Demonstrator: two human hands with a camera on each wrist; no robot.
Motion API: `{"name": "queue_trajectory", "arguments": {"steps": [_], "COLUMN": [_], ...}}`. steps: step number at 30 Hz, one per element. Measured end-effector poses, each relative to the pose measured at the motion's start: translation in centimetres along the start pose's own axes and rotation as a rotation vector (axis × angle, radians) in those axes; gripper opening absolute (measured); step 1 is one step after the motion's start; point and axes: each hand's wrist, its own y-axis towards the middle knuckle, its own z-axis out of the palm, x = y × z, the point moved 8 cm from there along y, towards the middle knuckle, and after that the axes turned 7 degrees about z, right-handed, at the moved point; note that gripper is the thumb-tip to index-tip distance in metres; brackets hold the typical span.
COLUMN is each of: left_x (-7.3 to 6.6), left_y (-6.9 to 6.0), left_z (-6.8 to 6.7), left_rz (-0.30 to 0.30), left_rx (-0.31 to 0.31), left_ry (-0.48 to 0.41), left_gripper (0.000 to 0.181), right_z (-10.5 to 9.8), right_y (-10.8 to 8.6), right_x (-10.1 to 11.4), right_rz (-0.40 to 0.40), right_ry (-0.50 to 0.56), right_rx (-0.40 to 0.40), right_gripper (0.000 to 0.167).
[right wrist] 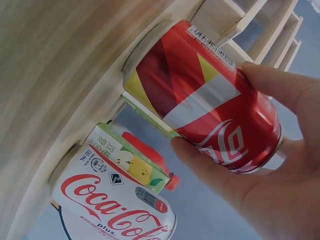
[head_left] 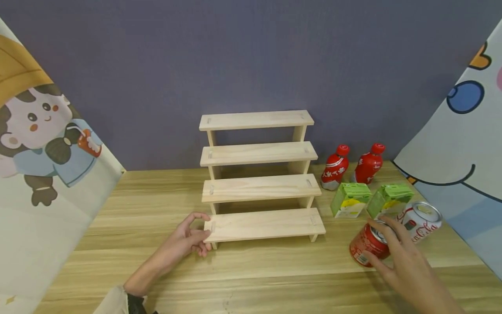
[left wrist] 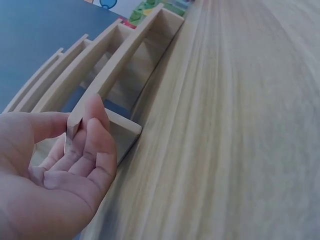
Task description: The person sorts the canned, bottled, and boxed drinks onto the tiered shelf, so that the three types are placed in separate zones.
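A pale wooden rack [head_left: 262,188] with stepped shelves stands against the back wall. My left hand [head_left: 188,237] pinches the left end of its lowest shelf; the left wrist view shows thumb and fingers around that board's corner [left wrist: 75,120]. At the right, my right hand [head_left: 404,261] grips a red soda can [head_left: 368,246] between thumb and fingers. Whether the can's base touches the table cannot be told. Just beyond it stands a white Coca-Cola can [head_left: 419,220], its "plus" label readable in the right wrist view.
Two green juice cartons [head_left: 350,200] stand right of the rack, with two red bottles [head_left: 335,168] behind them. A wood-grain table [head_left: 251,279] lies under everything. Printed panels [head_left: 51,144] flank the left and right sides, and a dark grey wall [head_left: 251,56] closes the back.
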Motion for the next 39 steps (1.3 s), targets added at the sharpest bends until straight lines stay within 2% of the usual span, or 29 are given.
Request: {"name": "queue_trajectory", "arguments": {"steps": [10,25,32,39], "left_x": [0.2,0.3,0.5,0.6], "left_y": [-0.1,-0.2,-0.1,-0.1], "left_z": [0.0,0.0,0.0,0.0], "left_rz": [0.015,0.020,0.022,0.023], "left_rx": [0.020,0.007,0.016,0.025], "left_ry": [-0.016,-0.026,-0.036,-0.051], "left_gripper": [0.046,0.046,0.046,0.045], "right_z": [-0.3,-1.0,-1.0,-1.3], "right_y": [0.0,0.1,0.0,0.3], "right_x": [0.0,-0.1,-0.4,0.5], "right_rz": [-0.035,-0.006,0.020,-0.007], "right_ry": [0.014,0.034,0.081,0.079], "right_rx": [-0.022,-0.018,-0.041,-0.061], "right_gripper": [0.085,0.090,0.095,0.091]}}
